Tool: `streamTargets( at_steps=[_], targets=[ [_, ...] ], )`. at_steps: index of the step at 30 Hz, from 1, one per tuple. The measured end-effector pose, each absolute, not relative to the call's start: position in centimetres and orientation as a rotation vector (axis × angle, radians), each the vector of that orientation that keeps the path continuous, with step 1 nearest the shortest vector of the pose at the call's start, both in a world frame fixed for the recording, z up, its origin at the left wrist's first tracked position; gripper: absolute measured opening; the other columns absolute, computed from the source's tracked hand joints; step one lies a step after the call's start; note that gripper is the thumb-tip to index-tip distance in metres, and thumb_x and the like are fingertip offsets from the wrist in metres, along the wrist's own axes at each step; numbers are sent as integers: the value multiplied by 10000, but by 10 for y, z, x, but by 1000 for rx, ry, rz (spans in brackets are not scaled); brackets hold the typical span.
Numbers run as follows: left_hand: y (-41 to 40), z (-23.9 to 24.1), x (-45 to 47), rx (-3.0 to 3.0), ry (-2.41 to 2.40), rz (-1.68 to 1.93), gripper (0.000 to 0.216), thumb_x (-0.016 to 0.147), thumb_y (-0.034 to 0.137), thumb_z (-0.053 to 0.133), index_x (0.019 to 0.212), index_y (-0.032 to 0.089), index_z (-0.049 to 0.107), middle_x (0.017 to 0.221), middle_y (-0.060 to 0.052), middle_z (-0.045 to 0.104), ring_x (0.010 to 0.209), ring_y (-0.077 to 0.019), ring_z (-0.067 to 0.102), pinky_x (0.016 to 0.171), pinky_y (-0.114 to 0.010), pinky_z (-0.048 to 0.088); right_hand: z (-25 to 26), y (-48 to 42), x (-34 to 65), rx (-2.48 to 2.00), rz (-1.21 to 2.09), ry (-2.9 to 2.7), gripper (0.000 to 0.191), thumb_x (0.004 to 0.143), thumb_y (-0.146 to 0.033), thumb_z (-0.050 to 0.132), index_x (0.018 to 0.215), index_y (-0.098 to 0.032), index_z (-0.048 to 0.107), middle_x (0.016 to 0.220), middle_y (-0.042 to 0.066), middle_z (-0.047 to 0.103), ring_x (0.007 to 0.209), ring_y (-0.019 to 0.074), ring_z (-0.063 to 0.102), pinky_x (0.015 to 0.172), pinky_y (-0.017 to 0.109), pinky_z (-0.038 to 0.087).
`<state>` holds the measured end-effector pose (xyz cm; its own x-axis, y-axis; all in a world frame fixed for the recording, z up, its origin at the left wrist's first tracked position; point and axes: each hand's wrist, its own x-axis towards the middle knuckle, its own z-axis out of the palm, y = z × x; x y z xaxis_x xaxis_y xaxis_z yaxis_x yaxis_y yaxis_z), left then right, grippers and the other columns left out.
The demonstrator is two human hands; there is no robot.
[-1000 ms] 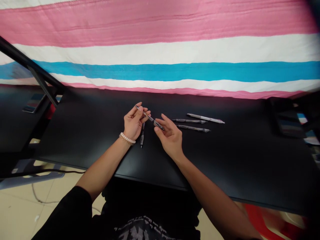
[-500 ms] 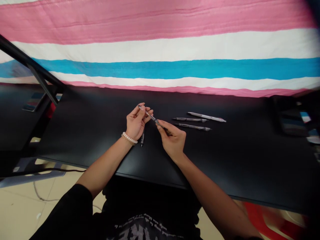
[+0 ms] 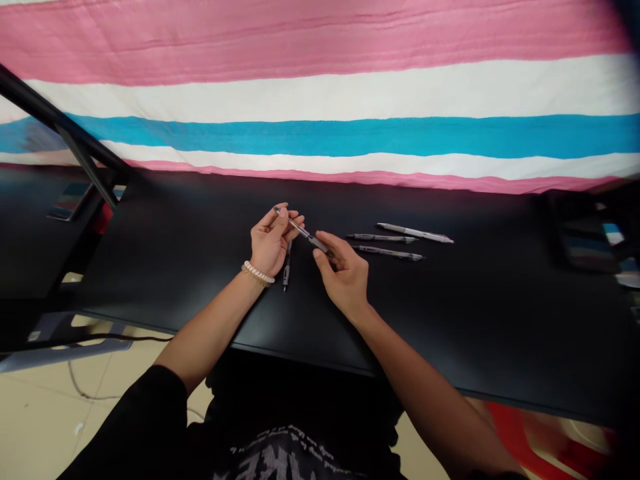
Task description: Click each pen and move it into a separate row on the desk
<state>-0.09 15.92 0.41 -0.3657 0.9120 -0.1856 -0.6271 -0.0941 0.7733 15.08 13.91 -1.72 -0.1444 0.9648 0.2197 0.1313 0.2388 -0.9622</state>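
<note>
At the far left, a black metal frame [image 3: 85,147] slants down to the end of the black tabletop [image 3: 175,267], and a cable [image 3: 120,338] runs along its near edge above the tiled floor [image 3: 45,413]. A striped pink, white and blue cloth [image 3: 320,133] hangs along the far edge, and the tabletop offers wide open room on both sides of the hands. The left hand [image 3: 270,243], with a beaded bracelet [image 3: 259,273] at its wrist, is raised just above the tabletop, its fingers [image 3: 283,217] closed on a slim retractable pen [image 3: 305,232]. This pen is dark and clear-barrelled and slants down to the right across the gap between the hands. Its lower end reaches the right hand [image 3: 344,277], whose fingers [image 3: 327,243] are curled close around it; they seem to touch it, though at this size I cannot tell whether they grip. Below the left hand, a dark pen [image 3: 287,270] lies on the tabletop, pointing toward the near edge. To the right lie 3 more pens: 2 dark ones [image 3: 383,238] [image 3: 390,252] nearly parallel, and a paler one [image 3: 415,233] just beyond. A blurred dark object [image 3: 575,233] sits near the right end, and something red [image 3: 530,440] shows below the near edge.
</note>
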Motion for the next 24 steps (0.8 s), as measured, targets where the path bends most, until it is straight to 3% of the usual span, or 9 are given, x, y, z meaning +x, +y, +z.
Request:
streamTargets(
  at_steps=[12,15,24],
  targets=[
    [159,5,0,391,996,1699,265,777,314,810,978,178,703,874,-19,727,839,-148,733,909,-331,558,-12,137,148,-1080,1116,-1475,348,921,-443,632,1187,-227,689,1100,80,765,972,230,757,867,394,650],
    [159,5,0,395,974,1703,273,775,310,812,981,170,701,867,-20,728,823,-142,734,893,-318,567,-13,137,149,-1092,1144,-1461,344,927,-454,621,1162,-218,705,1005,80,781,896,228,770,805,392,664],
    [158,7,2,404,949,1698,235,786,293,802,961,171,703,856,-20,723,807,-144,732,855,-317,580,-14,137,150,-1102,1109,-1490,334,910,-445,641,1153,-226,713,1065,80,772,927,234,765,824,402,663]
  ],
)
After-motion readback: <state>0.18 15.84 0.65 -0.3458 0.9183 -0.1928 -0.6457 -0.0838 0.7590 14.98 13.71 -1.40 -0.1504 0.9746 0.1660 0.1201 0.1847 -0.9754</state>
